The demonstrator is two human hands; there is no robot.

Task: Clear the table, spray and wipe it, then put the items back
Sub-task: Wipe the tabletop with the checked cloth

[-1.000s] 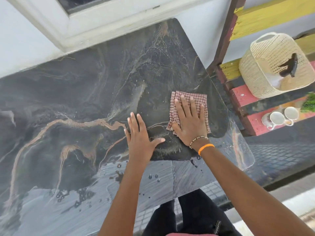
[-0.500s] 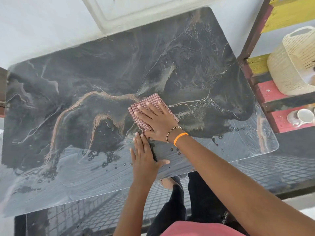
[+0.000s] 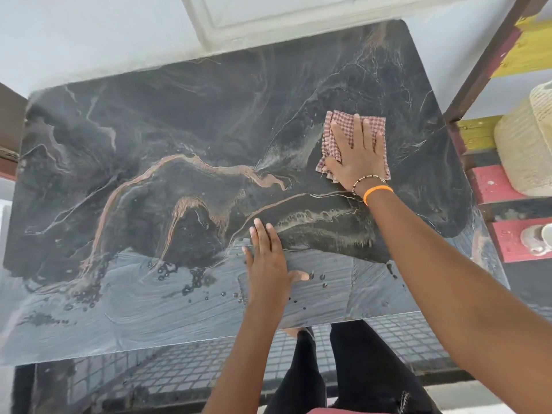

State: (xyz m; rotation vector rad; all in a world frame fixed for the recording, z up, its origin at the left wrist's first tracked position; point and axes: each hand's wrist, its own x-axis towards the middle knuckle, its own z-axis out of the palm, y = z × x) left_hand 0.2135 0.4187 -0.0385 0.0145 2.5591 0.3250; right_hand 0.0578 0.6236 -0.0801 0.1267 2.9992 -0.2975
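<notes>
A: What was the biggest thing there, and how did its edges lie?

B: The dark marble-patterned table (image 3: 185, 138) filled most of the view. Its far edge stood against the white wall (image 3: 74, 40), under a window frame (image 3: 268, 19). Its near edge ran across just above the person's legs, and its right edge was close beside a painted wooden shelf (image 3: 490, 180) with red and yellow boards. The whole left half of the top had nothing on it, so there was wide room to move that way. Water drops and wet streaks lay along the near part.

A: And on the shelf?

B: A woven basket (image 3: 525, 144), cut by the picture's right border, and below it a white cup (image 3: 537, 240), only partly seen.

A: Where was the cloth, and which way did it point?

B: The checked red-and-white cloth (image 3: 337, 130) lay flat on the right part of the table, toward the far side. It was folded to a rough rectangle, with its longer side running from far to near.

A: How did the hands lie?

B: The right hand (image 3: 358, 156) pressed flat on the cloth with fingers straight and spread, pointing away from the person; it gripped nothing. An orange band (image 3: 378, 192) and a bead bracelet sat at that wrist. The left hand (image 3: 268, 258) rested flat on the bare table near the front edge, fingers straight, thumb out to the right, holding nothing.
</notes>
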